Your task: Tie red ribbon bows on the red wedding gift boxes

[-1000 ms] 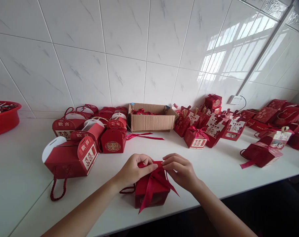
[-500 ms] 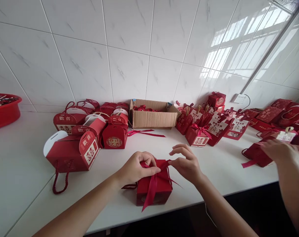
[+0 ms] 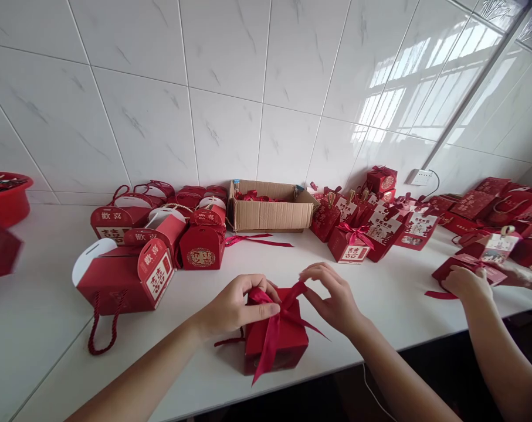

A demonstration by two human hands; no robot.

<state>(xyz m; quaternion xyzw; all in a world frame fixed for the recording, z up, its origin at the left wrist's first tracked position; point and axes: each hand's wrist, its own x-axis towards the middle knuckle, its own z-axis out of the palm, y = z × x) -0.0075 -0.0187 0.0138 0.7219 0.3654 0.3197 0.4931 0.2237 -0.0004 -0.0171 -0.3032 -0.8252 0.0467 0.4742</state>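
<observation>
A small red gift box (image 3: 287,343) sits in front of me near the table's front edge, with a red satin ribbon (image 3: 269,346) tied in a bow on its top. My left hand (image 3: 243,302) is closed on the bow's left loop, thumb across the ribbon near the knot. Between the thumb and fingers of my right hand (image 3: 329,293) is the right loop. Both ribbon tails hang free, one down the front and one to the right. A dark red cord handle (image 3: 229,340) sticks out at the box's left side.
Red boxes with rope handles (image 3: 120,278) stand to the left. Behind is a cardboard box (image 3: 272,215) of ribbons, with a loose ribbon (image 3: 259,239) before it. Finished-looking boxes (image 3: 351,243) stand right. At far right, a co-worker's hands (image 3: 468,284) handle another red box. A red basin (image 3: 6,202) is far left.
The right loop has been drawn up and looks fuller, and the bow is clearer. The co-worker's hands have shifted on their box. A red box has appeared at the left edge.
</observation>
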